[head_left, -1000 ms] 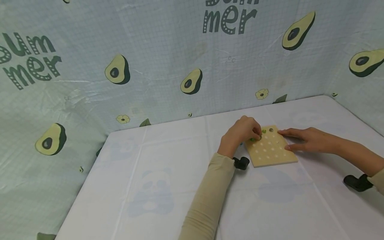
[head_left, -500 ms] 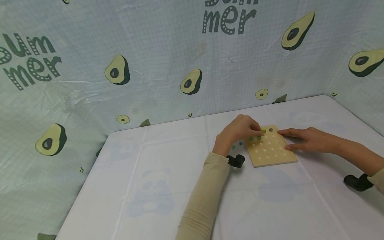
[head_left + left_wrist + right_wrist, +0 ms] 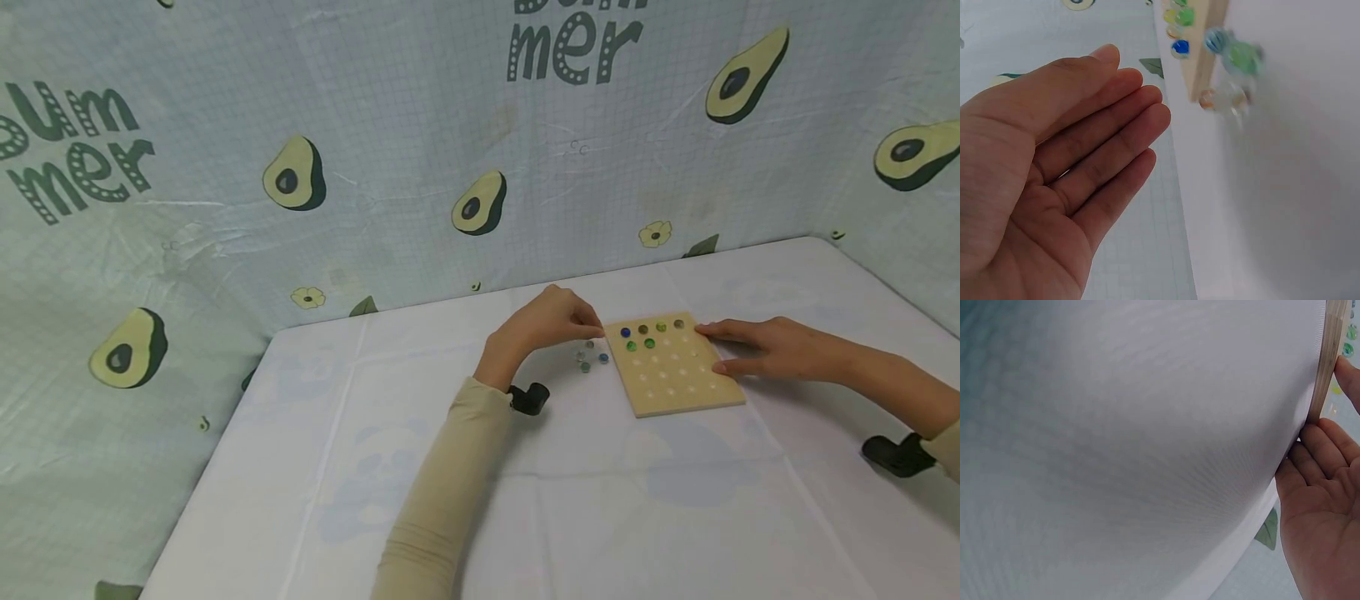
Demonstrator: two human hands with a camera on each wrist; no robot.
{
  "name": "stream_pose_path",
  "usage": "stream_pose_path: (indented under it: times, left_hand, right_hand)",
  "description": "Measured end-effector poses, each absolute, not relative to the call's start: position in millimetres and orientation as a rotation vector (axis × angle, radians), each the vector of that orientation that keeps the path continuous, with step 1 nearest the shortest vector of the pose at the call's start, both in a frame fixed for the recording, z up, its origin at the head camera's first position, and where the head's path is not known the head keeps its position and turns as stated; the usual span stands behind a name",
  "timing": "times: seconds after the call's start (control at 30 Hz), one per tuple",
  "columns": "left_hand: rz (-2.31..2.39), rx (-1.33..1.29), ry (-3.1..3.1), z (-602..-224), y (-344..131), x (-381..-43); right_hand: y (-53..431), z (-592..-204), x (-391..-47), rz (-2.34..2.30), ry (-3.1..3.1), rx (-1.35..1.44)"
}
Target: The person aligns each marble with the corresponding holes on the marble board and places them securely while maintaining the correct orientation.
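A pale wooden board [image 3: 678, 392] with rows of small dimples lies on the table, glass marbles in its far rows. A dark blue marble [image 3: 626, 332] sits at its far left corner; two green ones, including a green marble [image 3: 649, 343], are in the second row. My left hand [image 3: 546, 321] hovers left of the board, over several loose marbles [image 3: 585, 367]. The left wrist view shows this hand [image 3: 1079, 137] with fingers loosely extended and nothing in its palm. My right hand [image 3: 780, 354] rests along the board's right edge, fingers and thumb [image 3: 1349, 378] touching it.
A white cloth [image 3: 315, 467] with faint panda prints covers the table. Behind it hangs a pale curtain [image 3: 390, 125] printed with avocados and lettering. Dark wrist cameras [image 3: 529, 399] are strapped to both wrists.
My left hand has drawn away leftward from the board to the loose marbles, uncovering the blue, brown and green marbles in their dimples. The right hand has stayed at the board's edge.
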State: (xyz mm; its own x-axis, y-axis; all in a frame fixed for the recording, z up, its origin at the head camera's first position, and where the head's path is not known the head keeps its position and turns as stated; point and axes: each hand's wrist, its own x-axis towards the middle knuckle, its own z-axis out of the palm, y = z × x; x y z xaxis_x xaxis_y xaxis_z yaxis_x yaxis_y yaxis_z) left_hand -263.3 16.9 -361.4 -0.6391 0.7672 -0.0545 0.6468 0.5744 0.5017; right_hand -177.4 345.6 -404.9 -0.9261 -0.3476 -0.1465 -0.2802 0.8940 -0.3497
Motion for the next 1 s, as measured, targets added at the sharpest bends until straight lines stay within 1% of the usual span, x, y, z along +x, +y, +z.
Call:
stream_pose_path:
  times: [0.17,0.33,0.57,1.0]
  left_hand:
    - [0.59,1.17,2.55,-364,-2,-262]
    - [0.524,1.211,2.55,-370,-9,-262]
    - [0.489,1.277,2.529,-379,-8,-264]
    - [0.368,1.376,2.532,-385,-3,-266]
  right_hand:
    - [346,-404,-177,-0.471,2.855,-0.473]
    - [346,-403,-177,-0.453,2.86,-0.463]
    - [345,-402,-177,-0.452,2.848,-0.469]
    - [343,-402,-176,-0.442,2.857,-0.473]
